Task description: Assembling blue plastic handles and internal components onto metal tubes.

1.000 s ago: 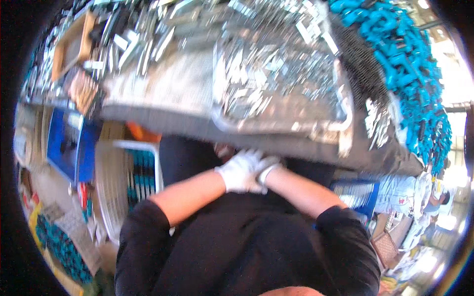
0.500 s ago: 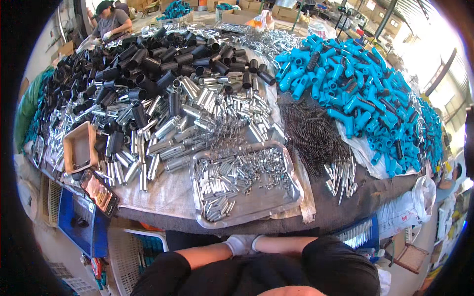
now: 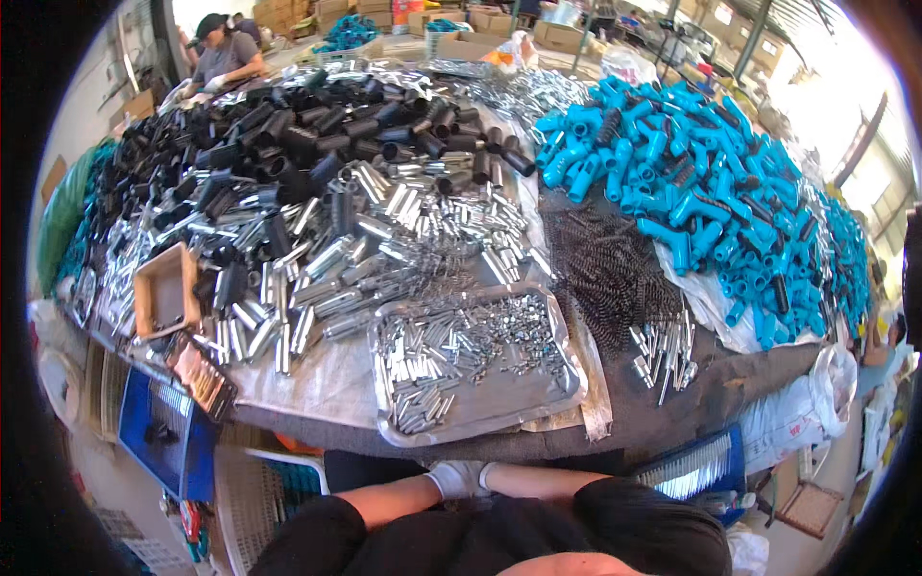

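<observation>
My left hand [image 3: 448, 479] and my right hand [image 3: 479, 477], both in white gloves, rest together in front of my body, just below the table's front edge. Their fingers are hidden, so I cannot see whether anything is in them. Nearest to them on the table lies a metal tray [image 3: 480, 408] with small silver pins and tiny metal parts. Right of the tray are dark coil springs [image 3: 610, 259] and a few thin metal rods [image 3: 663, 355]. Silver metal tubes [image 3: 331, 259] spread out behind and to the left.
Black sleeves [image 3: 288, 139] are heaped at the back left, blue-green plastic handles [image 3: 691, 182] at the right. A wooden box [image 3: 142, 293] and a phone [image 3: 200, 379] sit at the left edge. Blue crates [image 3: 163, 432] stand below. A person [image 3: 226, 58] sits across the table.
The view has shifted slightly. My gloved hands stay together at the table's front edge. The person across the table has raised their head and lowered an arm.
</observation>
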### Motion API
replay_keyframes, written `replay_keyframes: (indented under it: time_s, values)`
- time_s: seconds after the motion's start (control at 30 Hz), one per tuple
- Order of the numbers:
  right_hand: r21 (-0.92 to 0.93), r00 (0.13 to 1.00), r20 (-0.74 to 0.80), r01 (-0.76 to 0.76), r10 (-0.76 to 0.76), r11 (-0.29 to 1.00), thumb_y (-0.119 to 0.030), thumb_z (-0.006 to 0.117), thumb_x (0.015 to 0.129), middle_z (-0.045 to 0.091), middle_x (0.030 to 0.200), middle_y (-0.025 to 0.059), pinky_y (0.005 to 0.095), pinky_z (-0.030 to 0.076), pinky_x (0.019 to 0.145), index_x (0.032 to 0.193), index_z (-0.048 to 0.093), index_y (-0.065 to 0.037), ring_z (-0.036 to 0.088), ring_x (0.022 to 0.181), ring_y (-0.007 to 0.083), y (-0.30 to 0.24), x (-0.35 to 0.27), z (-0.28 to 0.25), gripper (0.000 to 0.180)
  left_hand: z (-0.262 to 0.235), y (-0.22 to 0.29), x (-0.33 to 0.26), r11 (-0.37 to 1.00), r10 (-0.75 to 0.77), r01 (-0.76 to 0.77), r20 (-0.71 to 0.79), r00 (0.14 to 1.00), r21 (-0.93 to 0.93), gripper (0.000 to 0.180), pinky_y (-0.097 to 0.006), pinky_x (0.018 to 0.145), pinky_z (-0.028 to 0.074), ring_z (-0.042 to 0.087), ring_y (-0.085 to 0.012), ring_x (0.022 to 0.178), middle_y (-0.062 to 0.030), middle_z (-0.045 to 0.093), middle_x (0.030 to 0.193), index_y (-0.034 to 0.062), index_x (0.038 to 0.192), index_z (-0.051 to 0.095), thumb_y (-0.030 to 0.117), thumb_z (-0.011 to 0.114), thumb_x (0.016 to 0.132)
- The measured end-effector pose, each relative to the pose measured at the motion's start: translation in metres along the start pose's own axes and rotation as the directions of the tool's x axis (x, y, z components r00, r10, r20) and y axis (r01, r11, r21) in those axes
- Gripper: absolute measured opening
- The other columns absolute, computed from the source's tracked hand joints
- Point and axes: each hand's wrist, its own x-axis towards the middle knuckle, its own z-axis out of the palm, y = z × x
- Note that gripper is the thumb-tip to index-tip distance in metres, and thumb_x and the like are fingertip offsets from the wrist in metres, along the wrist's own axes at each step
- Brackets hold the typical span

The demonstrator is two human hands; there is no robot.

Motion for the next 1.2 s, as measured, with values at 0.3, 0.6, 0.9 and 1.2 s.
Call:
replay_keyframes:
  time_s: [0.3, 0.6, 0.9, 1.2]
  values:
    - [0.182, 0.372, -0.117, 0.92, -0.921, 0.348, -0.041, 0.065, 0.077, 0.068, 0.096, 0.016, 0.0402, 0.051, 0.083, 0.11, 0.064, -0.015, 0.065, 0.091, 0.033, 0.206, 0.028, -0.022, 0.042, -0.051, 0.025, -0.092, 0.821, 0.092, -0.265, -0.342, 0.935, -0.505, 0.074, -0.042, 0.098, 0.041, 0.053, -0.0372, 0.115, -0.024, 0.057, 0.121, 0.0054, 0.127, 0.054, 0.062, 0.058, 0.08]
    - [0.873, 0.483, -0.345, 0.48, -0.804, -0.086, -0.011, 0.076, 0.073, 0.068, 0.099, 0.0063, 0.0311, 0.051, 0.081, 0.117, 0.06, 0.002, 0.064, 0.09, 0.0158, 0.335, -0.042, -0.049, 0.049, -0.018, 0.018, -0.207, 0.962, 0.054, -0.257, -0.861, 0.505, -0.09, 0.036, -0.046, 0.071, 0.046, 0.06, -0.0407, 0.078, -0.0204, 0.059, 0.076, 0.0062, 0.084, 0.062, 0.033, 0.041, 0.095]
    - [-0.493, -0.517, -0.417, 0.82, -0.747, -0.293, -0.017, 0.065, 0.068, 0.058, 0.073, 0.0043, 0.0349, 0.047, 0.066, 0.111, 0.063, -0.016, 0.057, 0.064, 0.0241, 0.222, -0.111, -0.039, 0.043, 0.069, -0.018, -0.342, 0.496, -0.411, 0.322, 0.109, 0.905, -0.806, 0.075, -0.033, 0.059, 0.042, 0.048, -0.0177, 0.055, -0.0038, 0.051, 0.058, 0.007, 0.064, 0.061, 0.065, 0.025, 0.094]
    - [0.846, 0.157, 0.026, 0.522, -0.987, 0.106, -0.03, 0.066, 0.085, 0.064, 0.082, 0.0123, 0.0284, 0.053, 0.056, 0.129, 0.046, -0.001, 0.062, 0.062, 0.0159, 0.112, -0.121, -0.056, 0.057, 0.153, -0.023, -0.335, 0.881, -0.389, -0.029, -0.757, 0.525, -0.473, 0.048, -0.043, 0.074, 0.05, 0.062, -0.0361, 0.084, -0.0179, 0.061, 0.093, 0.0087, 0.104, 0.057, 0.05, 0.066, 0.08]
